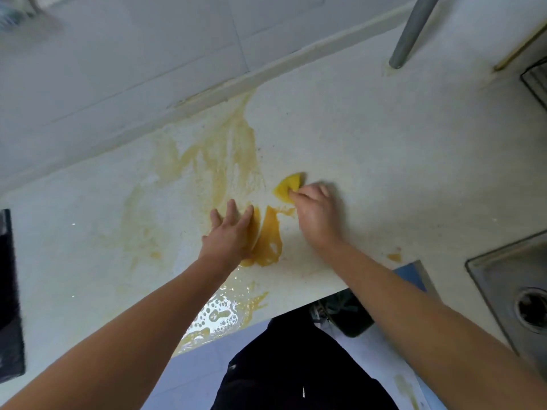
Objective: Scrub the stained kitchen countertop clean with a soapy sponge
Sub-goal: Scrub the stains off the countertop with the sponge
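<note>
Under the right hand (316, 214), at its fingertips, the yellow sponge (288, 186) is pressed against the counter (370, 161); the fingers are curled over it and it is gripped from above. The left hand (229, 235) is laid flat with fingers straight and spread. Nothing is held in it, and it appears to be used as a brace.

Step in hand, as judged: scrubbing is under way and far from complete. A thick yellow patch (268, 241) lies between the two hands, touching the left hand's edge. Thin smears (225, 155) are spread beyond the left hand toward the wall. A puddle of suds (217, 318) is noted near the front edge, below the left wrist.

Next move, as judged: the sponge would need to be drawn back toward the left hand and across the thick patch under firm pressure. The left hand would need to be lifted clear of that patch.

Containers: a steel sink (485, 279) is set well to the right of the right arm. Only part of it is shown, and in that part only the drain (532, 309) can be made out.
</note>
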